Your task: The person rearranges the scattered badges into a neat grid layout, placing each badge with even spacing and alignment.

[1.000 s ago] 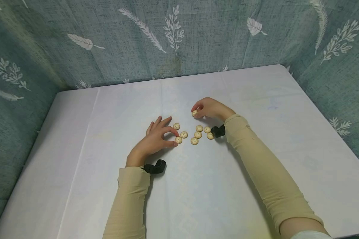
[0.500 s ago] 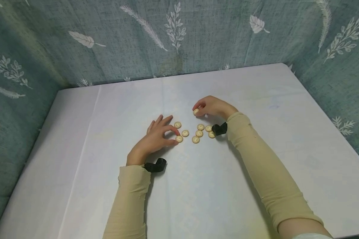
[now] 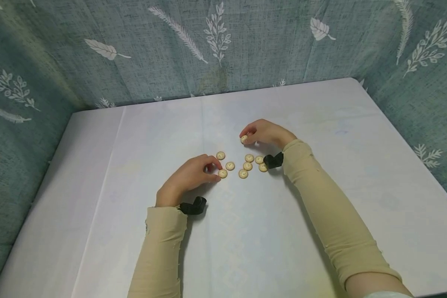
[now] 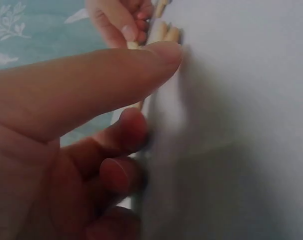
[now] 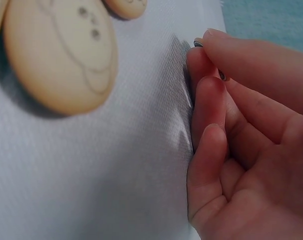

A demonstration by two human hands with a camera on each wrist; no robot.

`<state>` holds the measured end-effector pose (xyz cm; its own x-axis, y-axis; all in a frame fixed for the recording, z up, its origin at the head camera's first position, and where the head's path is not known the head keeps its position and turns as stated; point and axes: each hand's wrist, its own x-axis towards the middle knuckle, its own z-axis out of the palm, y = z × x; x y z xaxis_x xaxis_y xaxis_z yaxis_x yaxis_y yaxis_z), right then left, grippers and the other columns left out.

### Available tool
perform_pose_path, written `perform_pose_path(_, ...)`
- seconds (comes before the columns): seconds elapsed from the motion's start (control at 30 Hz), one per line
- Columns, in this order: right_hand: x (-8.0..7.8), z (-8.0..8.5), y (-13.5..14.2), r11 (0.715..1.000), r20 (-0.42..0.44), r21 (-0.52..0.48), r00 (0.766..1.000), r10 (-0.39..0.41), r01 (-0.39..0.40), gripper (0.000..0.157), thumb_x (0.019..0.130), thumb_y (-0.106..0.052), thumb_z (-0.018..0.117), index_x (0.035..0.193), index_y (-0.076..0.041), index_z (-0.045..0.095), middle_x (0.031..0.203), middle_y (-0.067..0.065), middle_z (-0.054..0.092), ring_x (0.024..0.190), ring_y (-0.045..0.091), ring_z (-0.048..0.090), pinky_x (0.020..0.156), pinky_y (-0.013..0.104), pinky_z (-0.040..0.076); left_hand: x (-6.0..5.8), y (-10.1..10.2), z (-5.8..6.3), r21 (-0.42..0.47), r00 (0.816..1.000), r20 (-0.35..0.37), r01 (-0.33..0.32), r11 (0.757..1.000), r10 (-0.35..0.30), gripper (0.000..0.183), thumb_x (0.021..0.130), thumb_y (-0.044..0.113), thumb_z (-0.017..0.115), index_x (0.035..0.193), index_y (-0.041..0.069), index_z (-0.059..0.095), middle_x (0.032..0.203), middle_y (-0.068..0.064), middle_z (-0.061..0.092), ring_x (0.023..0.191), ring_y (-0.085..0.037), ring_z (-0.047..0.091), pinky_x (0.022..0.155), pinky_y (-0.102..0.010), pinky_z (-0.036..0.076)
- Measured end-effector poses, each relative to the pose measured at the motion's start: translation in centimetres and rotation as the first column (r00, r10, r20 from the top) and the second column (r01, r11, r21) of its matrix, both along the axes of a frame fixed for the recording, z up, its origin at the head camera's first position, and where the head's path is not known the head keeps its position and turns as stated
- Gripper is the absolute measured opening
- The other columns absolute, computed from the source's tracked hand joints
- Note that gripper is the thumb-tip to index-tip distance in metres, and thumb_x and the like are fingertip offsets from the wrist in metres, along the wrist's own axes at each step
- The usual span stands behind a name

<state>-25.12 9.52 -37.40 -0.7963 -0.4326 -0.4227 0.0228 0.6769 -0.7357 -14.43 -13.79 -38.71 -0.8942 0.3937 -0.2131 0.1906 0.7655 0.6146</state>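
Note:
My left hand [image 3: 191, 178] is low over the white table, its thumb and forefinger at opposite edges of a round tan disc [image 3: 222, 174] lying flat. In the left wrist view the thumb [image 4: 126, 75] covers most of that disc. Farther back, my right hand [image 3: 266, 133] pinches another tan disc [image 3: 243, 140], tipped up on edge between thumb and fingers. Only a dark sliver of it shows in the right wrist view. One disc [image 5: 66, 65] close to that camera carries a line-drawn bear-like face. Two loose discs, one behind the other [image 3: 230, 166], lie beside the left fingertips.
Several more discs [image 3: 247, 166] lie grouped in front of the right hand, partly under its black wrist camera [image 3: 273, 160]. Another black camera [image 3: 193, 206] sits on the left wrist. Green leaf-patterned cloth [image 3: 253, 45] stands behind and beside the white-covered table [image 3: 301, 248].
The left hand's outer fingers, spread out before, are now curled in beside the forefinger. Its disc stays in place. The right hand holds its disc nearly still.

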Motion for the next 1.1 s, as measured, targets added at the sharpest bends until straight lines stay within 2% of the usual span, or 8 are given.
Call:
perform_pose_path(0.1,-0.06,-0.18,0.11,1.000,0.005,-0.002,1.000,-0.003,0.003,0.026,0.082,-0.018,0.065,0.107,-0.012,0.062,0.092,0.006,0.051,0.084,0.019,0.044,0.074,0.029,0.037,0.01,0.02,0.14,0.000,0.999,0.045,-0.001,1.000,0.001,0.030,0.076,0.029,0.071,0.102,0.023,0.057,0.080,-0.002,0.051,0.074,-0.017,0.047,0.066,-0.030,0.038)
perform_pose_path(0.23,-0.12,-0.41,0.19,1.000,0.003,-0.005,1.000,-0.005,0.005,0.026,0.082,-0.020,0.065,0.107,-0.013,0.062,0.093,0.006,0.051,0.085,0.019,0.044,0.074,0.030,0.037,0.05,0.11,0.15,-0.001,0.996,0.089,-0.015,1.000,0.015,0.028,0.077,0.033,0.070,0.102,0.027,0.059,0.078,-0.001,0.051,0.072,-0.016,0.046,0.063,-0.030,0.036)
perform_pose_path(0.43,-0.06,-0.61,0.17,1.000,0.003,-0.016,1.000,-0.012,0.012,0.025,0.082,-0.021,0.065,0.106,-0.014,0.062,0.092,0.006,0.051,0.084,0.019,0.044,0.074,0.030,0.037,0.18,0.12,-0.15,0.051,0.979,0.197,-0.069,0.996,0.058,0.022,0.078,0.034,0.068,0.098,0.031,0.059,0.066,-0.003,0.055,0.047,-0.017,0.045,0.047,-0.029,0.037)
perform_pose_path(0.53,-0.01,-0.57,0.18,1.000,-0.006,-0.021,1.000,-0.012,0.012,0.025,0.082,-0.021,0.065,0.106,-0.014,0.061,0.093,0.006,0.051,0.085,0.019,0.045,0.074,0.030,0.038,0.23,0.04,-0.27,0.076,0.975,0.209,-0.093,0.993,0.076,0.019,0.079,0.033,0.067,0.097,0.031,0.059,0.061,-0.005,0.056,0.040,-0.018,0.044,0.042,-0.028,0.036)
perform_pose_path(0.63,0.00,-0.53,0.23,0.999,-0.015,-0.029,1.000,-0.013,0.013,0.025,0.082,-0.020,0.065,0.107,-0.014,0.061,0.093,0.006,0.052,0.085,0.019,0.044,0.073,0.030,0.038,0.25,-0.02,-0.28,0.099,0.972,0.219,-0.113,0.989,0.089,0.017,0.080,0.033,0.066,0.095,0.031,0.059,0.061,-0.006,0.056,0.040,-0.019,0.047,0.042,-0.029,0.038)
perform_pose_path(0.87,0.11,-0.45,0.19,1.000,-0.025,-0.022,1.000,-0.019,0.018,0.027,0.082,-0.020,0.065,0.108,-0.014,0.061,0.096,0.006,0.053,0.086,0.019,0.044,0.074,0.030,0.038,0.17,-0.02,-0.30,0.177,0.946,0.308,-0.160,0.971,0.100,0.016,0.081,0.027,0.065,0.096,0.026,0.060,0.064,-0.012,0.057,0.047,-0.027,0.058,0.047,-0.035,0.048)
perform_pose_path(1.1,0.05,-0.55,-0.36,1.000,-0.042,-0.007,0.999,-0.009,0.009,0.027,0.084,-0.019,0.063,0.110,-0.014,0.061,0.096,0.007,0.053,0.086,0.020,0.045,0.077,0.032,0.036,0.09,0.04,-0.51,0.172,0.946,0.306,-0.166,0.971,0.107,0.016,0.081,0.027,0.065,0.096,0.026,0.060,0.064,-0.012,0.058,0.048,-0.026,0.059,0.048,-0.034,0.049)
